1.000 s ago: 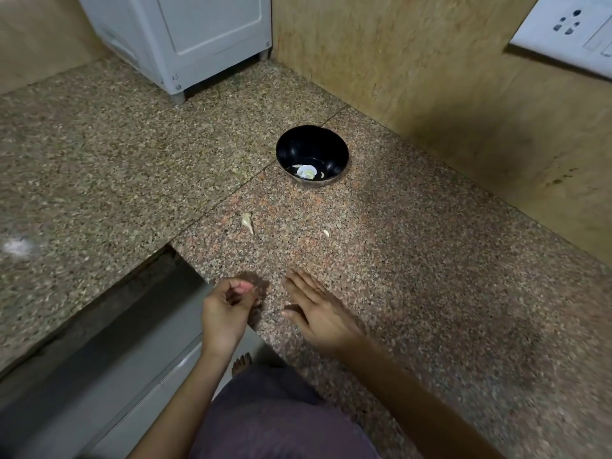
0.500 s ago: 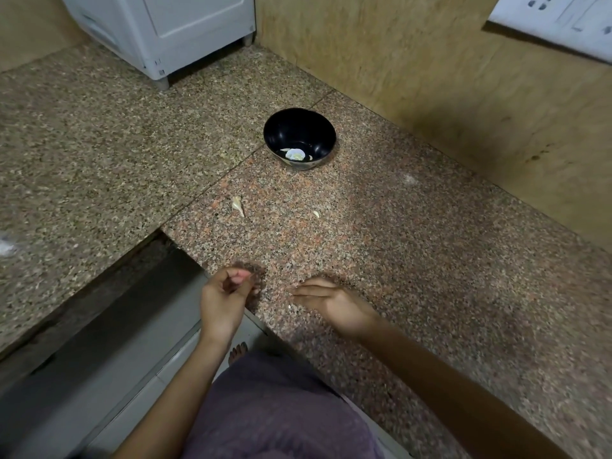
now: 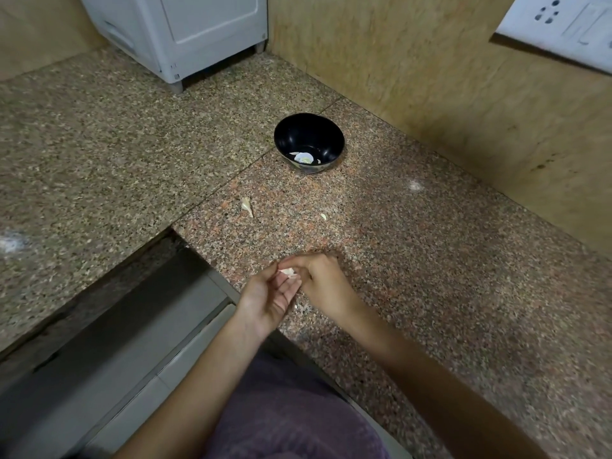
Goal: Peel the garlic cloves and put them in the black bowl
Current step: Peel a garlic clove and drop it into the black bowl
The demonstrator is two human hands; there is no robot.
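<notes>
Pale garlic clove (image 3: 288, 272) sits pinched between left hand (image 3: 270, 298) and right hand (image 3: 323, 281), seemingly at the fingertips.

Right hand (image 3: 326, 279) joined left hand (image 3: 268, 299) — both pinching garlic clove (image 3: 288, 272)

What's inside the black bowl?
A few pale garlic pieces lie at the bottom of the black bowl. Peeled or not is too small to tell. The near wall hides part of the bottom.
</notes>
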